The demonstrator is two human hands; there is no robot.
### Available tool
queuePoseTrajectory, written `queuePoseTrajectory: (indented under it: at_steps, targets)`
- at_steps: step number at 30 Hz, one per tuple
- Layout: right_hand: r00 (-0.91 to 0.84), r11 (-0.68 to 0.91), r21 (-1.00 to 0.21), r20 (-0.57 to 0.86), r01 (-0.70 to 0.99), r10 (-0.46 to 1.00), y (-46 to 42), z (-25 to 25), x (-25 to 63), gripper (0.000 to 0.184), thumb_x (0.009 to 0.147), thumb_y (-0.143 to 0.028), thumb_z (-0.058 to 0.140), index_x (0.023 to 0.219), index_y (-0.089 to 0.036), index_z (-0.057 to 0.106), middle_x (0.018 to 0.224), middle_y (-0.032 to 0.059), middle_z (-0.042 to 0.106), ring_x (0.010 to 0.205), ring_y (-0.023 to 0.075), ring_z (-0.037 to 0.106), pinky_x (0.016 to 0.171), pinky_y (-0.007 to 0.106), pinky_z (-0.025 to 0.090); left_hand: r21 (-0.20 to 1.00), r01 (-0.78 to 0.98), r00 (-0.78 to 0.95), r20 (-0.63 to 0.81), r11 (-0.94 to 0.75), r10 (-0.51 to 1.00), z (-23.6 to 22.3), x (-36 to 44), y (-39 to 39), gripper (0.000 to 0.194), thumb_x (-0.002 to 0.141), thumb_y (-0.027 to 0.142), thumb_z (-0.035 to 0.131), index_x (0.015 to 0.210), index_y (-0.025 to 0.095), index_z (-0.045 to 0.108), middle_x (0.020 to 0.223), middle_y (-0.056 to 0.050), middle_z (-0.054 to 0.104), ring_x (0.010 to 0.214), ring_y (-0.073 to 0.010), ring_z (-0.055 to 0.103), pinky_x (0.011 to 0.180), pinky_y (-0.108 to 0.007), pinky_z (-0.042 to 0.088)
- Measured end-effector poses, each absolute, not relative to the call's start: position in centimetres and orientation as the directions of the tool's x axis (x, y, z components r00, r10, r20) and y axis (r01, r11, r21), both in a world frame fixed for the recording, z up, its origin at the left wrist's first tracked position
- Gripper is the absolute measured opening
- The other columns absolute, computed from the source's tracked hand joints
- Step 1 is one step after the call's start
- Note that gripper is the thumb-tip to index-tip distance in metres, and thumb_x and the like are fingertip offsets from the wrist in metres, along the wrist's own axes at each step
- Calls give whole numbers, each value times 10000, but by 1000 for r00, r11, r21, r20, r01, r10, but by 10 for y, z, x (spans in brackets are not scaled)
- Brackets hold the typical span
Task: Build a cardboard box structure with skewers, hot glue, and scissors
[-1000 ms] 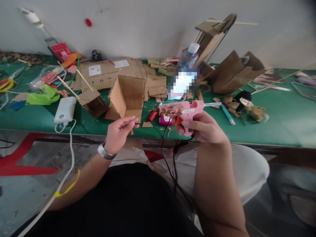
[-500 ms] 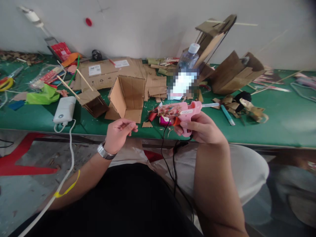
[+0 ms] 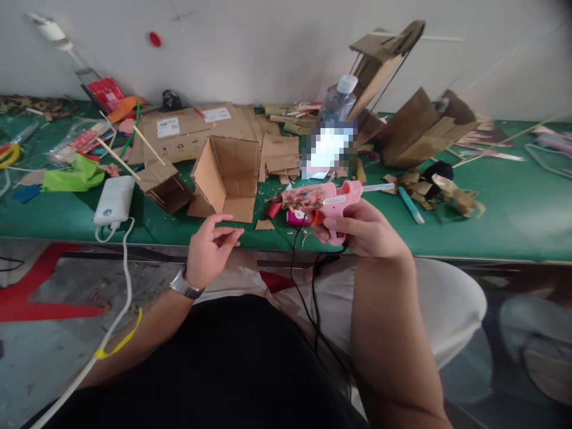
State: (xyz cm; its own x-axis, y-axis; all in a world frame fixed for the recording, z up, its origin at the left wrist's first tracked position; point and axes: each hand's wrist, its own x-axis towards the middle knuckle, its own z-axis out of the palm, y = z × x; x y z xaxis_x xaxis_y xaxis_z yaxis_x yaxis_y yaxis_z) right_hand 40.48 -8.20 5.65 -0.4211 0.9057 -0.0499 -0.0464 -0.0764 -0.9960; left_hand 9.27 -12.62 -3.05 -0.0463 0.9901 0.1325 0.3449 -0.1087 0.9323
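My right hand (image 3: 373,229) is wrapped round the grip of a pink hot glue gun (image 3: 335,205), held level with its nozzle toward the left. A translucent glue stick (image 3: 379,187) sticks out of its back end, and the barrel is smeared with residue. My left hand (image 3: 212,247) is in front of the table edge, with the index finger raised away from the thumb. Thin strands seem to show at its fingertips, too fine to be sure. Just beyond it stands an open cardboard box form (image 3: 243,161), apart from the hand.
A smaller cardboard box with sticks (image 3: 165,185) and a white power bank (image 3: 114,199) lie left on the green table (image 3: 504,208). A lit phone (image 3: 329,152), a bottle (image 3: 339,101), a paper bag (image 3: 417,131) and a blue-green pen (image 3: 411,204) are at right. Black cords hang below the gun.
The left hand's index finger has lifted away from the thumb, and the hand has shifted slightly left. The right hand keeps hold of the glue gun. The view has shifted slightly.
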Motion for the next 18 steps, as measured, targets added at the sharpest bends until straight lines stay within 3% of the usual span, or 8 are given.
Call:
queuePoseTrajectory:
  at_steps: [5,10,14,18]
  targets:
    - [-415,-65,-997,-42,-40,909,-82,56,405,410,804,-505,909,752,-164,686,641,23,650,537,126,537,482,272,397,719,660,-41,324,-218,945,-37,60,-136,439,1000,385,727,1406,229,665,1065,-66,865,833,-204,833,774,-309,643]
    - [-416,-73,-996,-46,-47,908,-82,57,404,386,795,-481,914,752,-169,691,624,15,638,538,129,545,478,267,393,586,760,-6,437,-280,899,-33,30,-132,204,1024,400,689,1054,254,828,1004,-51,865,823,-207,813,759,-316,605]
    - [-429,-65,-997,-44,-35,902,-81,58,403,376,807,-477,902,744,-174,689,618,18,649,525,125,546,471,262,385,506,804,3,522,-312,853,-24,27,-128,206,975,434,760,882,255,801,861,-41,820,706,-192,719,658,-319,526]
    - [-427,-66,-998,-49,-25,903,-81,60,403,389,803,-483,903,722,-177,677,617,24,662,513,123,542,457,258,367,501,803,-16,561,-324,828,-19,31,-126,267,928,474,812,796,250,752,756,-29,734,673,-191,651,667,-336,505]
